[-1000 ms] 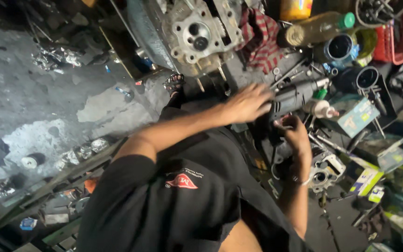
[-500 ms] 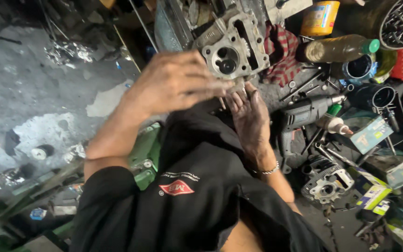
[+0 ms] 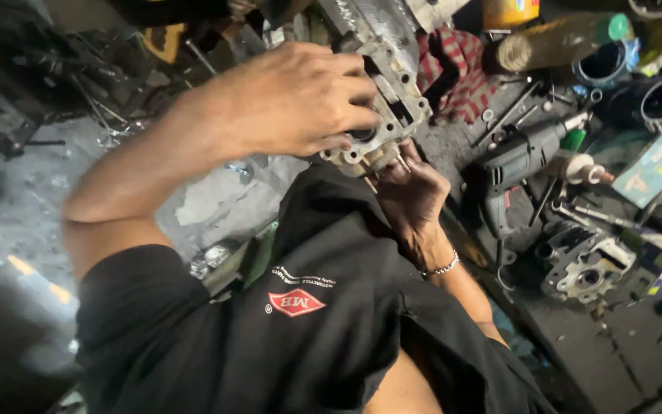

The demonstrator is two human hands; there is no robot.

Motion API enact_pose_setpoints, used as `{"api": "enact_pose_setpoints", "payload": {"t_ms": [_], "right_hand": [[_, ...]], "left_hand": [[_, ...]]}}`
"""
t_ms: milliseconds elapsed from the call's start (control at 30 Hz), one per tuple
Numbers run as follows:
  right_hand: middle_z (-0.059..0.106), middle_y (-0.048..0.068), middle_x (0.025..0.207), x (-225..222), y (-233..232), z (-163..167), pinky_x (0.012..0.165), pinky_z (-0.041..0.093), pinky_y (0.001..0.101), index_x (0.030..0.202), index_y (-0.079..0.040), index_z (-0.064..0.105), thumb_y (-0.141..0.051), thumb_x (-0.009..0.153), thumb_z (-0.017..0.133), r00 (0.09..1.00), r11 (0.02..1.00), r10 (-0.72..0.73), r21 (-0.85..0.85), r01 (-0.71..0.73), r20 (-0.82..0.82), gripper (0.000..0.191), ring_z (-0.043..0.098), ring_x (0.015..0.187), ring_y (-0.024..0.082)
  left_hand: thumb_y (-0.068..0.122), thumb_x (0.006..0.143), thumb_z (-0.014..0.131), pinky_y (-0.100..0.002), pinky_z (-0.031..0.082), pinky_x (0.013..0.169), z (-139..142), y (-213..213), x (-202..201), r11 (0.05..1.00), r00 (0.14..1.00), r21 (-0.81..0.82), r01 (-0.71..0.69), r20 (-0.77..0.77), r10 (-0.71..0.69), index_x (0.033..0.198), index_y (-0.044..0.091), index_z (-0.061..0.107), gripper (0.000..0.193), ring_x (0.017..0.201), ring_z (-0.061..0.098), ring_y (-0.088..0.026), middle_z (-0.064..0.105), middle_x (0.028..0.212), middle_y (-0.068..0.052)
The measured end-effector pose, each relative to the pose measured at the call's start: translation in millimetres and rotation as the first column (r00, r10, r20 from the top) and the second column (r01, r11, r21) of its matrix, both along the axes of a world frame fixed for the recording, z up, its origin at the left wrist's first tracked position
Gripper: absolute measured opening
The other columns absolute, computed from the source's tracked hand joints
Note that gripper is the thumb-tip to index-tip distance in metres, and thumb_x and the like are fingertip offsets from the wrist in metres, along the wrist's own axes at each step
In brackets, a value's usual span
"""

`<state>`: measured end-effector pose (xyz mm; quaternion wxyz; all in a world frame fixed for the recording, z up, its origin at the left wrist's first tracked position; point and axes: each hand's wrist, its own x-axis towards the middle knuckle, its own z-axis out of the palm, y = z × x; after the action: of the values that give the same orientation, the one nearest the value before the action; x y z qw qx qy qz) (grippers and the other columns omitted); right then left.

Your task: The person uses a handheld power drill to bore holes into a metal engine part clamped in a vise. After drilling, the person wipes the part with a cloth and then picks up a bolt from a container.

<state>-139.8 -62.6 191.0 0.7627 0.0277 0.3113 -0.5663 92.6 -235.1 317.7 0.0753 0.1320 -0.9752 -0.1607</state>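
Observation:
A grey metal engine cylinder head [image 3: 401, 103] is held tilted above the cluttered bench. My left hand [image 3: 293, 100] reaches in from the left and clamps over its top and side. My right hand [image 3: 411, 192], with a thin bracelet at the wrist, comes up from below, and its fingers press on the part's lower edge. My black shirt [image 3: 308, 330] with a red diamond badge fills the lower middle.
A grey power drill [image 3: 515, 165] lies right of my hands. A second engine casting [image 3: 584, 268] sits lower right. Behind are a red checked cloth [image 3: 453, 69], a bottle with a green cap [image 3: 561, 38], dark metal sleeves [image 3: 660, 100] and small boxes [image 3: 653, 169].
My left hand has left the power drill and closed over the cylinder head. My right hand has come up under it. The part now sits tilted and nearer to me.

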Motion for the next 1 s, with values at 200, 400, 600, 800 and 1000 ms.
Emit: {"api": "enact_pose_setpoints", "payload": {"t_ms": [200, 400, 600, 800, 1000], "right_hand": [[0.065, 0.013, 0.126, 0, -3, 3, 0.113, 0.039, 0.0441, 0.143, -0.004, 0.052, -0.015, 0.09, 0.062, 0.997, 0.999, 0.006, -0.044, -0.002, 0.074, 0.056, 0.059, 0.117, 0.026], [0.065, 0.012, 0.123, -11, -8, 12, 0.104, 0.042, 0.0397, 0.133, -0.004, 0.053, -0.015, 0.084, 0.064, 0.993, 0.995, 0.081, -0.064, -0.075, 0.089, 0.051, 0.058, 0.109, 0.025], [0.061, 0.008, 0.114, -45, -22, -13, 0.088, 0.046, 0.0355, 0.127, -0.005, 0.053, -0.004, 0.087, 0.066, 0.864, 0.965, 0.152, -0.116, -0.234, -0.481, 0.042, 0.056, 0.1, 0.022], [0.058, 0.019, 0.117, -103, -82, -58, 0.091, 0.049, 0.0397, 0.132, -0.001, 0.051, -0.019, 0.097, 0.077, -0.433, 0.888, -0.364, -0.168, -0.427, -0.825, 0.048, 0.058, 0.104, 0.033], [0.065, 0.015, 0.116, -132, -105, -58, 0.088, 0.052, 0.0422, 0.118, -0.007, 0.064, -0.023, 0.102, 0.07, -0.485, 0.938, -0.213, -0.039, -0.344, -0.848, 0.023, 0.063, 0.105, 0.03]], "left_hand": [[0.024, 0.081, 0.076, -0.038, 0.057, 0.068, 11, -10, -21, 0.986, 0.973, -0.113, 0.124, 0.208, -0.098, 0.087, 0.011, 0.073, 0.014, 0.093, 0.067, -0.022, 0.067, 0.088, -0.003], [0.038, 0.079, 0.082, -0.046, 0.054, 0.078, 104, -13, -44, 0.988, 0.97, 0.156, 0.014, 0.237, -0.051, 0.099, 0.006, 0.076, 0.038, 0.092, 0.068, -0.034, 0.072, 0.092, -0.013], [0.016, 0.085, 0.076, -0.037, 0.055, 0.072, 107, 43, 56, 0.924, 0.945, 0.306, -0.231, -0.155, 0.287, 0.119, -0.002, 0.072, 0.038, 0.091, 0.071, -0.028, 0.073, 0.112, -0.017], [0.037, 0.083, 0.072, -0.032, 0.059, 0.073, 97, 88, 23, 0.928, 0.981, 0.368, 0.06, -0.194, 0.014, 0.117, 0.012, 0.076, 0.042, 0.093, 0.073, -0.02, 0.076, 0.106, -0.005], [0.033, 0.085, 0.083, -0.033, 0.058, 0.071, -25, 159, -57, 0.776, 0.885, 0.58, -0.249, -0.189, 0.425, 0.107, 0.011, 0.079, 0.032, 0.082, 0.071, -0.02, 0.077, 0.095, -0.005]]}}
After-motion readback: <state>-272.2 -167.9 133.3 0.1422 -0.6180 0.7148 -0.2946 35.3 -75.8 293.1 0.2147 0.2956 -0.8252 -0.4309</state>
